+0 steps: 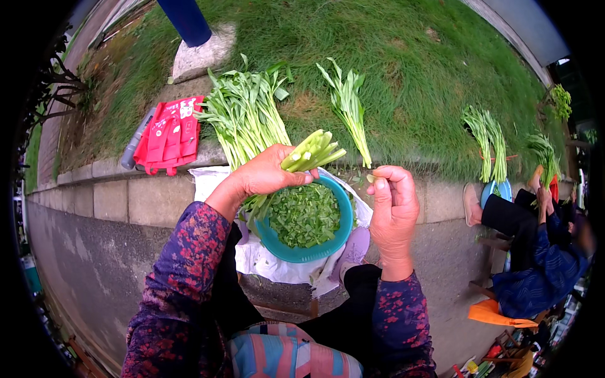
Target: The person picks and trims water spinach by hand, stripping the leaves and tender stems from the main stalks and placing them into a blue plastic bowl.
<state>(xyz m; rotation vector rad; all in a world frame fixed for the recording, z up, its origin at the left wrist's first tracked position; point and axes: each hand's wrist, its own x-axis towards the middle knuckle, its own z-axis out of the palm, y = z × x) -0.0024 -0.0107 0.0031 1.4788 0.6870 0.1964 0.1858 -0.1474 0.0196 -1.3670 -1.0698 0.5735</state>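
Though the teal basin is well filled, plenty is left

While a stalk bundle is gripped beside the basin's far rim by the curled fingers of the left hand, a tiny greenish scrap is pinched between thumb and forefinger of the right hand. Quite a bit looks done: small leafy pieces are heaped in the basin, set inside the white sheet's edges. Left whole are the big pile and a slim bunch, both laid at the grass's near edge. Maybe halfway, at a guess.

Free room above teal basin — left hand leftward.
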